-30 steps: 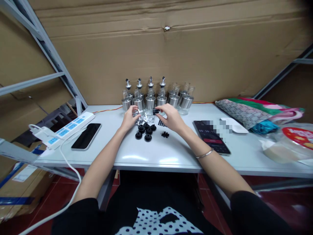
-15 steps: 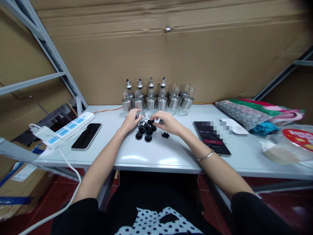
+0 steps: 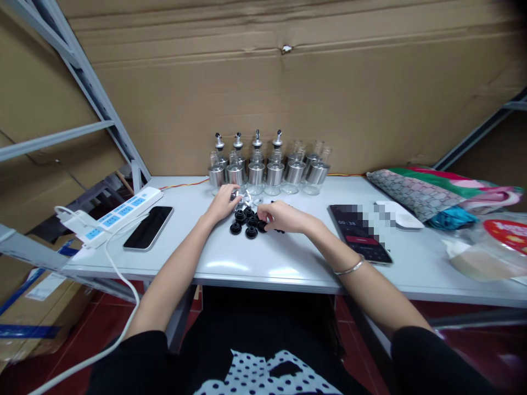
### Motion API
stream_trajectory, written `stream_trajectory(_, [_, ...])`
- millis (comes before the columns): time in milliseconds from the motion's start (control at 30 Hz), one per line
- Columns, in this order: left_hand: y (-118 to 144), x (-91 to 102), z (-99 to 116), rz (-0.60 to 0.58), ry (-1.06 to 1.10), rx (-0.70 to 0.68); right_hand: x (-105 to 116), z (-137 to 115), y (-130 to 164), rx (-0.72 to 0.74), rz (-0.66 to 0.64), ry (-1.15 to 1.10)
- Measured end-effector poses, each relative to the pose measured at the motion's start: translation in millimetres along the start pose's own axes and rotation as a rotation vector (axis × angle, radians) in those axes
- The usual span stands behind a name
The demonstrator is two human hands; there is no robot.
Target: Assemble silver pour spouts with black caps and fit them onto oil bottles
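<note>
Head view. The left hand (image 3: 224, 202) rests on a small metal spout piece (image 3: 237, 196), fingers curled over it; whether they clamp it cannot be told. The right hand (image 3: 284, 216) pinches one black stopper (image 3: 262, 225) between thumb and fingertips at the right edge of the cluster of black stoppers (image 3: 246, 221) on the white table (image 3: 288, 258). Far behind stands a row of glass-and-steel bottles (image 3: 267, 170). A dark phone (image 3: 149, 227) and power strip (image 3: 117, 214) lie left; a second phone (image 3: 360, 233) lies right.
</note>
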State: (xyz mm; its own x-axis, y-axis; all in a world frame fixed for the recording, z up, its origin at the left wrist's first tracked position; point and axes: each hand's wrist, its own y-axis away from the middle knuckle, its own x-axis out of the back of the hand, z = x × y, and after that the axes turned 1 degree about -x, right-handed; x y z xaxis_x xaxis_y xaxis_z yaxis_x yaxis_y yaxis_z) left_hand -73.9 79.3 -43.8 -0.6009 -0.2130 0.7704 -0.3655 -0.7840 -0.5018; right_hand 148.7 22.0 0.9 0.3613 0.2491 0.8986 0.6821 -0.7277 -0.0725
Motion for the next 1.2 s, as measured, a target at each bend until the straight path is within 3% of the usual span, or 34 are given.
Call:
stream_trajectory(100, [0.3, -0.6, -1.5, -0.008, 0.009, 0.004, -0.8, -3.5, -0.3, -0.009, 0.021, -0.001])
stream_trajectory(267, [0.3, -1.0, -2.9, -0.014, 0.007, 0.004, 13.9, -1.4, 4.2, -0.034, -0.072, -0.174])
stream_trajectory(400, [0.7, -0.6, -1.0, -0.02, 0.009, 0.011, 23.3, 6.1, 5.7, -0.074, 0.082, -0.05])
stream_trajectory(600, [1.6, 0.0, 1.4, -0.027, 0.035, 0.025, 9.9, 7.3, -1.2, -0.086, 0.011, 0.015])
stream_trajectory(867, [1.3, 1.2, 3.4, -0.036, 0.029, 0.034, 3.1, 5.0, -2.6, -0.036, 0.067, -0.01])
stream_trajectory(1033, [1.1, 0.7, 1.5, -0.045, 0.02, 0.026, 16.5, 4.8, 5.7, -0.034, -0.05, -0.087])
stream_trajectory(1200, [1.5, -2.1, -1.0, -0.045, 0.026, 0.03, 10.2, -3.7, 3.8, -0.134, -0.116, -0.038])
